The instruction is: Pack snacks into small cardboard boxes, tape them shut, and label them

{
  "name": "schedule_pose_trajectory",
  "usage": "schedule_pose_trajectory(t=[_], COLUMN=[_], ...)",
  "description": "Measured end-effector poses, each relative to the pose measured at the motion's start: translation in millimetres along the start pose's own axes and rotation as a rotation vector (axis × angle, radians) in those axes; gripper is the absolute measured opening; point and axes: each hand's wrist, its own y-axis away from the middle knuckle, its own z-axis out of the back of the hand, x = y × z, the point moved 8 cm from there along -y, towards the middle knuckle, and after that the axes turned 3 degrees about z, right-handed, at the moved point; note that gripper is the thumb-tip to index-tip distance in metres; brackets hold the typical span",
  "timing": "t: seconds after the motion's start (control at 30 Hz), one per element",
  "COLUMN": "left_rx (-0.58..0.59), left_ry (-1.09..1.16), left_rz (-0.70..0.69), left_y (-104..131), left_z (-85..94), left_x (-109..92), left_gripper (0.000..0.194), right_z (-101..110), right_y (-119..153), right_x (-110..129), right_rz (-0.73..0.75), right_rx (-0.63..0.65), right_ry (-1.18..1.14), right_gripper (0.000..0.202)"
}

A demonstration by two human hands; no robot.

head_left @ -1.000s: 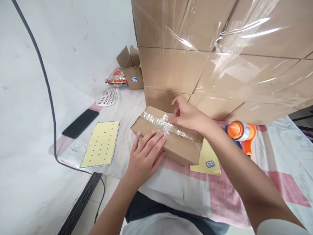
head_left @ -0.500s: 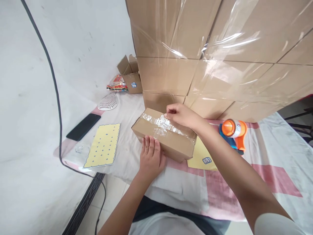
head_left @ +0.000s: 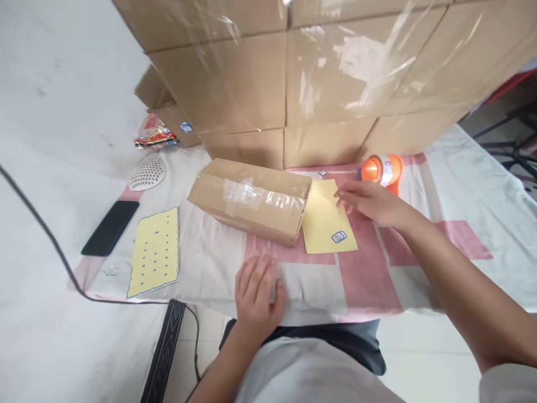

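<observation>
A closed cardboard box lies on the cloth-covered table, with shiny clear tape on its upper side. Just in front of it, my left hand rests palm down on the cloth, fingers stretched out, not touching the box. To the box's right, my right hand hovers with loosely bent fingers, and I see nothing in it. Beneath and left of those fingers lies a yellow sheet with a small blue-edged label. Right behind the hand is an orange tape dispenser, partly covered by it.
Large cardboard boxes wrapped in clear film form a wall at the back. At left are a black phone, a yellow dotted card, a white perforated cover, a snack bag and a small open box. A black cable hangs there.
Both hands have come off the box. My right hand has moved right towards the tape dispenser; my left has drawn back onto the cloth. More of the yellow sheet shows. The view has shifted.
</observation>
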Motion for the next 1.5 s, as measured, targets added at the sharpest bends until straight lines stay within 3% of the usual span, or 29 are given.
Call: schedule_pose_trajectory(t=[0.07,0.17,0.27,0.37,0.53,0.6,0.73,0.9,1.07,1.27,1.5], left_rx=[0.145,0.390,0.532,0.552,0.423,0.409,0.421,0.405,0.382,0.350,0.311], left_ry=[0.089,0.056,-0.069,-0.119,-0.104,-0.069,0.037,0.115,0.210,0.310,0.502], left_rz=[-0.060,-0.120,-0.120,-0.103,-0.120,-0.108,-0.042,0.017,0.129,0.200,0.247], left_y=[-14,-38,-52,-53,-57,-61,-70,-76,-80,-84,-87], left_z=[-19.5,-66.8,-110.0,-132.1,-130.7,-129.0,-128.7,-127.0,-121.4,-112.7,-108.7], left_x=[-24,-51,-58,-54,-55,-57,-58,-54,-44,-40,-38], left_gripper=[0.041,0.039,0.056,0.057,0.041,0.034,0.022,0.014,0.016,0.026,0.016], right_z=[1,-2,-14,-25,-25,-20,-13,-15,-25,-30,-34], right_y=[17,30,31,32,36,38,43,47,48,50,53], right_x=[-28,-41,-41,-40,-43,-43,-46,-49,-28,-16,-5], right_rz=[-0.072,-0.104,-0.109,-0.095,-0.068,-0.072,-0.138,-0.169,0.065,0.186,0.321], right_rx=[-0.038,-0.073,-0.037,-0.014,-0.062,-0.077,-0.013,0.050,0.118,0.047,0.075], right_ry=[0.074,0.030,-0.159,-0.298,-0.283,-0.155,0.063,-0.318,-0.644,-0.660,-0.563], right_gripper=[0.020,0.016,0.012,0.008,0.013,0.012,0.031,0.022,0.034,0.030,0.032])
